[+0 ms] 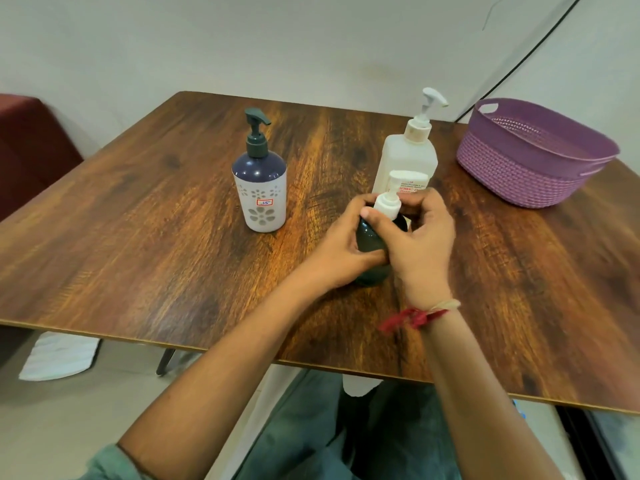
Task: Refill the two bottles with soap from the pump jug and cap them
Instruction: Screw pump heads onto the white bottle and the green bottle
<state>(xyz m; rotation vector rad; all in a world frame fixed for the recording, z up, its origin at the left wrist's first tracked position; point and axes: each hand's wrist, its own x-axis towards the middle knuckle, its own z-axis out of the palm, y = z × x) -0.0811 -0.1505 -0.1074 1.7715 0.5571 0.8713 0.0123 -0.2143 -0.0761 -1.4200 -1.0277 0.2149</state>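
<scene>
Left hand (341, 247) holds bottle (367, 234), right (423, 244) seemingly cap (388, 205)

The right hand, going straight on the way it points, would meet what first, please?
The right hand already grips the white pump of the dark bottle; next, probably the pump jug behind.

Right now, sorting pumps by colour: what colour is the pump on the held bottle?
White pump, on the dark bottle; head view shows it.

Dark bottle (369, 237) largely behind left hand (343, 251) and right hand (422, 244), jug label (414, 188) partly hidden, unreadable, desk (138, 237) cropped at right
</scene>
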